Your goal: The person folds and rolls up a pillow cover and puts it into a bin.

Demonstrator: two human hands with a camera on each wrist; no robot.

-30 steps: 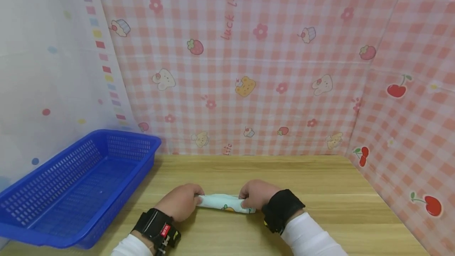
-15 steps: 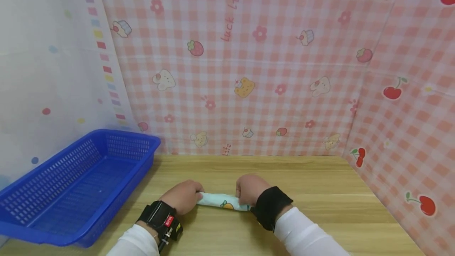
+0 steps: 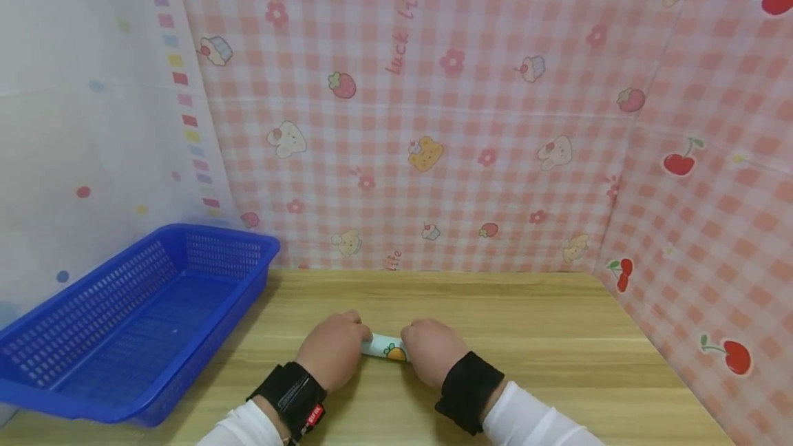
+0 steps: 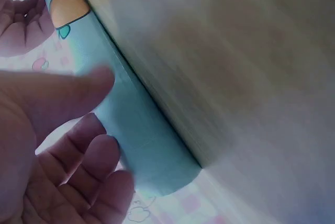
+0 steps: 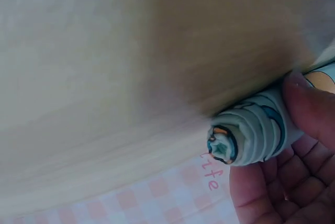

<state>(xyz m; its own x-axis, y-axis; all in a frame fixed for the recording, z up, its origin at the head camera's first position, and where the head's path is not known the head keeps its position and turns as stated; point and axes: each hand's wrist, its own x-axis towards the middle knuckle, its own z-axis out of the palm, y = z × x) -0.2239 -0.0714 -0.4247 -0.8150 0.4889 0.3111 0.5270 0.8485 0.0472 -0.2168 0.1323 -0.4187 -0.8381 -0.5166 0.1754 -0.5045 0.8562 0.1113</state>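
Note:
A pale mint cloth (image 3: 385,347) with an orange fruit print lies rolled into a tight tube on the table, its middle showing between the two hands in the head view. My left hand (image 3: 333,351) holds the roll with thumb on one side and curled fingers on the other; in the left wrist view one end of the rolled cloth (image 4: 157,156) sticks out past it. My right hand (image 3: 434,351) pinches the roll near its other end. The right wrist view shows that end of the cloth (image 5: 251,130), with spiral layers, beyond the thumb (image 5: 309,101).
A blue plastic basket (image 3: 210,322) with perforated sides stands left of the hands on the wood-grain table (image 3: 526,322). A pink checked cloth (image 3: 372,122) hangs behind the table and along its right side; a white one (image 3: 80,136) hangs at the left.
Both hands have moved inward along the roll, so less of it shows between them. The orange print has turned more into view. The basket stays put.

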